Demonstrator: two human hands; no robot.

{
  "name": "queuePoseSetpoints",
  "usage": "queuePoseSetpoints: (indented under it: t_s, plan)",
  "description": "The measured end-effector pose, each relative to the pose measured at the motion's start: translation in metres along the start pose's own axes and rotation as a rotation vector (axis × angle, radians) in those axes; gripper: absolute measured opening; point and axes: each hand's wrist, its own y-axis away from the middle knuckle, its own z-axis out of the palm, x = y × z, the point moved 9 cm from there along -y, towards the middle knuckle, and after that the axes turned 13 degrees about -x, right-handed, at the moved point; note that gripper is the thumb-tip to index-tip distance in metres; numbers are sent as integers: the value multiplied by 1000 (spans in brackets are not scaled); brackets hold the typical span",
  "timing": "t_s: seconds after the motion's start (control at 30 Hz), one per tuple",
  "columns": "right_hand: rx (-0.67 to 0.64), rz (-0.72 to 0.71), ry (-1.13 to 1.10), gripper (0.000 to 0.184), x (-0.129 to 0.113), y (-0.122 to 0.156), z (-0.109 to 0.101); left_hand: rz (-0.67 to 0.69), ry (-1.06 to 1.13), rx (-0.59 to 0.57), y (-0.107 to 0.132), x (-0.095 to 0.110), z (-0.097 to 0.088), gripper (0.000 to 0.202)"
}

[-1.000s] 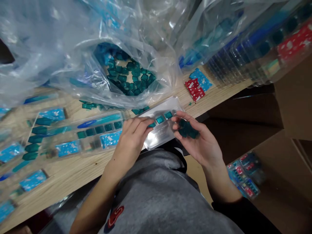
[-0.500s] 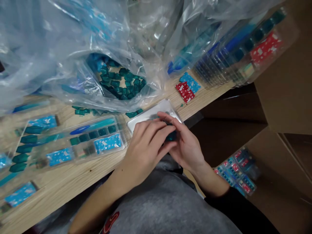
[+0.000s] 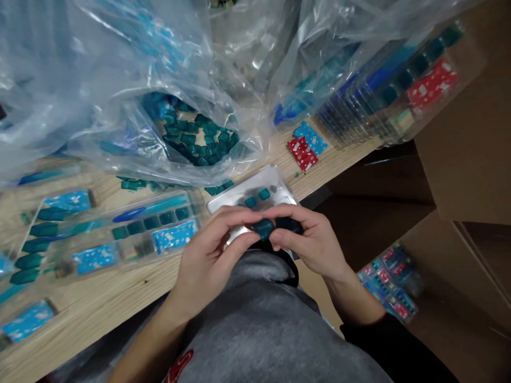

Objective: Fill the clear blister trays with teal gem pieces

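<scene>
Two hands meet over the tray (image 3: 226,198), a teal piece (image 3: 263,229) between them.

The left hand (image 3: 215,252) pinches the piece at its fingertips, over the tray's near side; the right hand (image 3: 321,242) curls around a dark clump (image 3: 290,225). My guess is the piece is being singled out from the clump, which calls for a light, exact pinch. At least two squares (image 3: 264,193) show on the tray; the hands hide its near part. A plastic bag (image 3: 253,146) crowds its far side, a filled case (image 3: 136,242) its left; red (image 3: 302,153) and blue packets (image 3: 310,137) lie on the desk (image 3: 159,287), far right.
</scene>
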Motion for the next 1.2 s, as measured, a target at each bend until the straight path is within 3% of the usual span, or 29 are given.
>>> queuePoseSetpoints:
  t_s: [0.1,0.23,0.33,0.47,0.63,0.73,0.83,0.93,1.03,1.2]
  plan:
    - [25,28,112,12,-1,5,-19,-55,-156,-64,10,-6,10,19]
    - [232,-151,733,15,-38,1,-58,-13,-624,-293,18,-15,38,13]
    - [103,-210,1053,16,-48,-18,-58,-42,-795,-372,18,-27,46,15]
    - [-89,-142,1160,23,-36,-35,-52,-95,-776,-419,14,-33,45,16]
    - [-144,-32,1304,11,-22,-43,-45,-108,-753,-449,11,-35,49,20]
    - [-146,25,1319,12,-21,-46,-46,-3,-972,-369,10,-25,54,18]
    - [-58,-59,1175,23,-39,-34,-53,115,-1091,-259,11,-5,54,19]
    - [31,-127,968,27,-56,-9,-62,144,-959,-214,15,15,40,15]
    - [-35,-88,829,30,-54,9,-57,192,-830,-147,18,33,19,11]
    - [-43,-89,905,26,-49,18,-42,254,-802,-80,22,35,9,11]
